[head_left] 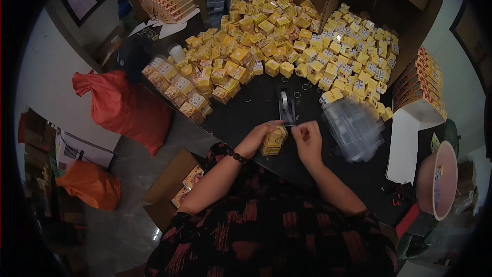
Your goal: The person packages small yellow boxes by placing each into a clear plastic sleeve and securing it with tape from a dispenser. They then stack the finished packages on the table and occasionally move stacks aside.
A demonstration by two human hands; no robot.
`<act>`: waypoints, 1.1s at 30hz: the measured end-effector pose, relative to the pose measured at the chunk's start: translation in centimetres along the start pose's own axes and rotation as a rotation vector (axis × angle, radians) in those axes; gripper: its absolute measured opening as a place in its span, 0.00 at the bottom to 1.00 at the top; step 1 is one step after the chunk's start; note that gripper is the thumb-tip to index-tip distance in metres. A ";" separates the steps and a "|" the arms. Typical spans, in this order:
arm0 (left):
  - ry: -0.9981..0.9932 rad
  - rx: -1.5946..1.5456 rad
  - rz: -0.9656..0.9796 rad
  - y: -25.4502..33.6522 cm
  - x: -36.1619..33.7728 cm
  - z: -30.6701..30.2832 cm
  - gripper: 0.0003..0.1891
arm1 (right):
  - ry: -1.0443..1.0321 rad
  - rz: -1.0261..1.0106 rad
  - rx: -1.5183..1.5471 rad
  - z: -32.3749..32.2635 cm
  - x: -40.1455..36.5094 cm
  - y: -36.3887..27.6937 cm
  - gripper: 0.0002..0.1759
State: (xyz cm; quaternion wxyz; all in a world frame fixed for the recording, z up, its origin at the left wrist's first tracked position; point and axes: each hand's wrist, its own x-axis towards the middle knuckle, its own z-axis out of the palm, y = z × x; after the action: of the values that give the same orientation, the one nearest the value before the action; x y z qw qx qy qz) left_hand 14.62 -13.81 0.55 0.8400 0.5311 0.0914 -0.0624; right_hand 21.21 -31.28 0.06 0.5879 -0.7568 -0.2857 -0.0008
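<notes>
My left hand (258, 136) wears a dark bead bracelet and is closed on a small yellow box (272, 145) at the table's near edge. The box looks like two stacked parts. Just to its right, my right hand (309, 141) has its fingers pinched together; whatever is between them is too small to make out. Directly beyond both hands stands a tape dispenser (285, 103) with a roll in it. To the right lies a stack of clear plastic sheets or sleeves (354, 129).
A big heap of yellow boxes (251, 36) covers the far table, with smaller yellow-and-white pieces (353, 51) by a cardboard carton (420, 20). Packed boxes (177, 88) line the left edge. A pink basin (437, 182) stands right, a red bag (125, 105) left.
</notes>
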 end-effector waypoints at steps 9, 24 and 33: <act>-0.074 0.030 -0.138 0.5 0.0 -0.2 0.29 | -0.039 0.626 0.498 -0.6 2.7 -0.2 0.07; 0.077 -0.637 0.039 -0.1 -3.3 2.8 0.34 | -0.328 0.680 0.571 -0.7 -2.9 -4.7 0.08; 0.227 -0.255 0.275 3.3 -7.6 1.7 0.19 | -0.415 -0.291 -0.296 -1.2 -2.6 -3.7 0.08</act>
State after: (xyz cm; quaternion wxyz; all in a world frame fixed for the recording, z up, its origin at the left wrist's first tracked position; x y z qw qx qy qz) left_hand 7.97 -13.82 5.87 0.8853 0.4317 0.1192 0.1250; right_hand 17.79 -32.92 2.87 0.3937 -0.7696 -0.5020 0.0279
